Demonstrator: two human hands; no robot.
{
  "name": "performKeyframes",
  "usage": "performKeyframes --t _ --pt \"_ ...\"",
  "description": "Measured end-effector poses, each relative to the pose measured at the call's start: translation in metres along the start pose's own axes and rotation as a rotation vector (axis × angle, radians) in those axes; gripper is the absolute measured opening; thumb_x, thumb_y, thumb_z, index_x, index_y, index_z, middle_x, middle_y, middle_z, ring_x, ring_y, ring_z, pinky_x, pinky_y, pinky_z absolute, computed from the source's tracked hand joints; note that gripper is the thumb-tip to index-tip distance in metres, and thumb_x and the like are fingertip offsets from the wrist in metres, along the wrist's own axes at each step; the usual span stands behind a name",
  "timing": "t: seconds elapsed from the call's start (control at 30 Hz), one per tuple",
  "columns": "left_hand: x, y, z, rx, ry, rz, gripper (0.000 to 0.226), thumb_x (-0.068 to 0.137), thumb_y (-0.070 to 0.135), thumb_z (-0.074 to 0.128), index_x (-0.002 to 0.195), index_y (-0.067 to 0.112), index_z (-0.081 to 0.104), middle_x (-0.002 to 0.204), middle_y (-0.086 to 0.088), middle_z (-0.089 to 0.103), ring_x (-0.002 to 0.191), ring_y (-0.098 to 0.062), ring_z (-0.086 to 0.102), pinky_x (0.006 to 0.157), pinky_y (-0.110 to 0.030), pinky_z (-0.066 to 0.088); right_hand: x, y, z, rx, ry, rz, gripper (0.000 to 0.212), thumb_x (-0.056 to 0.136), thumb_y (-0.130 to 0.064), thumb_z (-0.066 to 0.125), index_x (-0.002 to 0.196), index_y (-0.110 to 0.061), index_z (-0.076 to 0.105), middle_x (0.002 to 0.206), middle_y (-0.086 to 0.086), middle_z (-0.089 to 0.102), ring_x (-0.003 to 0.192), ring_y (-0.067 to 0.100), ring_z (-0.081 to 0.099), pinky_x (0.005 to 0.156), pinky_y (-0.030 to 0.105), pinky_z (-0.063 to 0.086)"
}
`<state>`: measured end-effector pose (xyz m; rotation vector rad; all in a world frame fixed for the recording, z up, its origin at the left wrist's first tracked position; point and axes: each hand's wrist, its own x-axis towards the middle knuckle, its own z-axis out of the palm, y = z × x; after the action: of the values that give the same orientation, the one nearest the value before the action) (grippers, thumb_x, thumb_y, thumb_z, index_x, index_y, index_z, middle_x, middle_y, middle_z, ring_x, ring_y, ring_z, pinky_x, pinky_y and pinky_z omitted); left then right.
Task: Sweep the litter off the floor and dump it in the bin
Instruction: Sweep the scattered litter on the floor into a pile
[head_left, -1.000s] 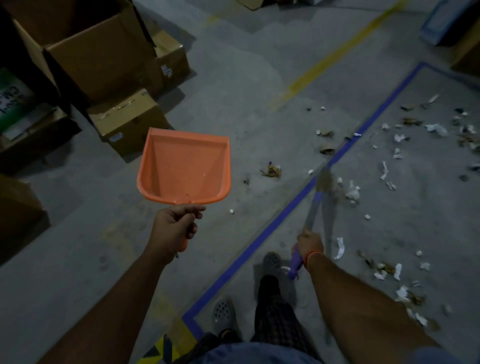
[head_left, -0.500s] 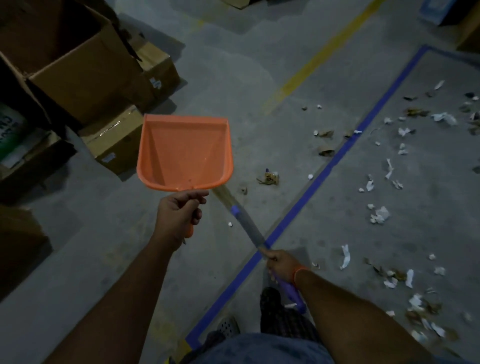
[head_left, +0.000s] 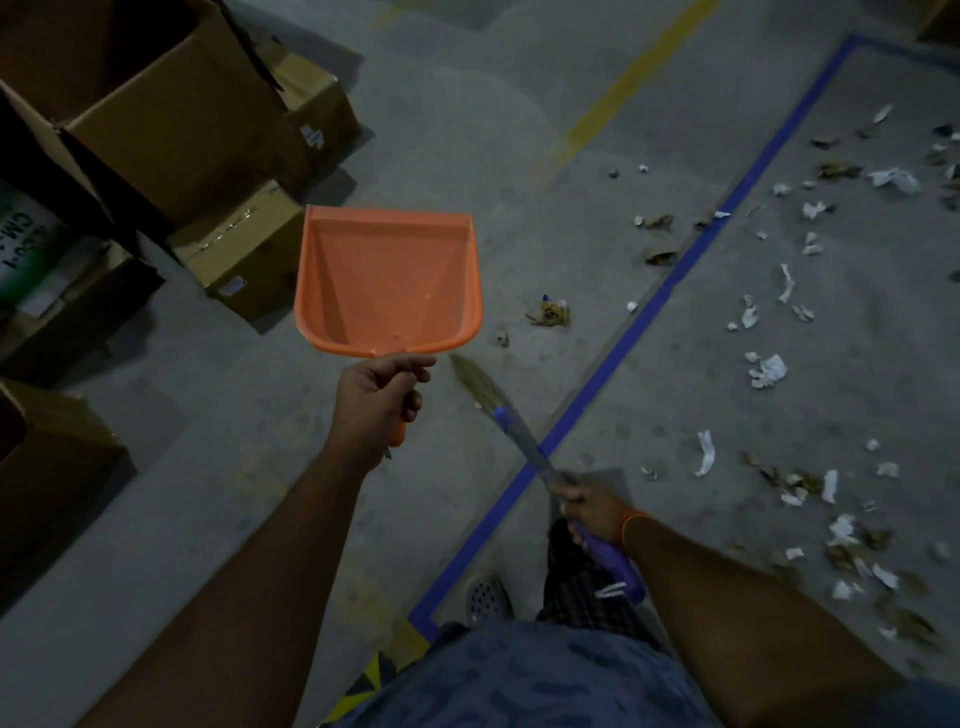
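Both hands are holding something. The left hand (head_left: 378, 397) is gripping the short handle of one orange plastic dustpan (head_left: 387, 280), lifting it above the grey concrete floor (head_left: 467, 130); nothing is sitting in its scoop. The right hand (head_left: 592, 512) is wrapping around the purple handle of one straw broom (head_left: 524, 441), its bristle tip pointing at the dustpan. Many white paper scraps and brown bits of litter (head_left: 766, 370) are lying on the floor, mostly right of one blue tape line (head_left: 649, 306). About five brown cardboard boxes (head_left: 171, 109) are sitting on the left; their insides are too dark to see.
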<state>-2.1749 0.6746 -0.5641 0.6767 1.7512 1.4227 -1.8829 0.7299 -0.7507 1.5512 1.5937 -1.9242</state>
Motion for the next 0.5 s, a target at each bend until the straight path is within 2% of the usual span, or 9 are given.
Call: performKeyframes --t 0.1,0.2,0.3,0.37,0.43,0.5 --pt "-0.013 -0.006 -0.005 -0.001 -0.008 -0.017 0.036 0.093 -0.014 0.041 0.1 0.002 0.073 0.083 -0.01 0.064 0.05 -0.013 0.051 0.045 -0.022 0.039 -0.009 0.011 0.0 -0.033 -0.067 0.048 0.046 0.095 0.005 0.043 0.131 -0.02 0.056 0.054 0.009 0.051 0.042 0.021 0.046 0.04 0.025 0.043" --pt "-0.024 -0.012 -0.01 -0.012 -0.004 -0.033 0.035 0.093 -0.015 0.041 0.102 -0.001 0.072 0.083 -0.011 0.064 0.05 -0.013 0.051 0.045 -0.022 0.039 -0.013 0.02 -0.003 -0.115 -0.072 0.084 0.046 0.093 0.006 0.045 0.134 -0.013 0.056 0.056 0.011 0.052 0.04 0.021 0.045 0.041 0.026 0.041" --pt "-0.03 -0.017 -0.017 -0.001 -0.002 -0.035 0.035 0.094 -0.014 0.042 0.101 0.001 0.073 0.084 -0.012 0.064 0.052 -0.014 0.051 0.045 -0.023 0.039 -0.015 0.018 -0.007 -0.204 0.002 0.095 0.044 0.092 0.006 0.047 0.132 -0.01 0.057 0.052 0.006 0.058 0.032 0.014 0.047 0.036 0.021 0.041" --pt "-0.03 -0.018 -0.021 0.002 0.007 -0.037 0.035 0.093 -0.014 0.043 0.1 0.003 0.073 0.084 -0.012 0.064 0.052 -0.015 0.051 0.045 -0.023 0.039 -0.007 0.015 -0.016 -0.171 0.083 0.089 0.041 0.09 0.004 0.048 0.128 -0.008 0.061 0.046 0.0 0.059 0.032 0.013 0.049 0.036 0.021 0.043" --pt "-0.028 -0.018 -0.023 0.006 0.023 -0.039 0.036 0.093 -0.014 0.043 0.099 0.004 0.074 0.084 -0.01 0.065 0.052 -0.014 0.052 0.045 -0.022 0.039 0.005 0.005 -0.028 -0.174 0.15 0.079 0.032 0.088 -0.007 0.053 0.115 -0.013 0.069 0.064 0.001 0.065 0.051 0.019 0.059 0.052 0.029 0.055" --pt "-0.025 -0.018 -0.021 0.006 0.038 -0.044 0.036 0.093 -0.013 0.043 0.099 0.005 0.074 0.084 -0.009 0.065 0.052 -0.013 0.052 0.045 -0.022 0.039 0.02 -0.008 -0.044 -0.139 0.258 0.051 0.02 0.085 -0.01 0.057 0.098 -0.016 0.072 0.083 0.007 0.066 0.07 0.025 0.063 0.071 0.039 0.059"
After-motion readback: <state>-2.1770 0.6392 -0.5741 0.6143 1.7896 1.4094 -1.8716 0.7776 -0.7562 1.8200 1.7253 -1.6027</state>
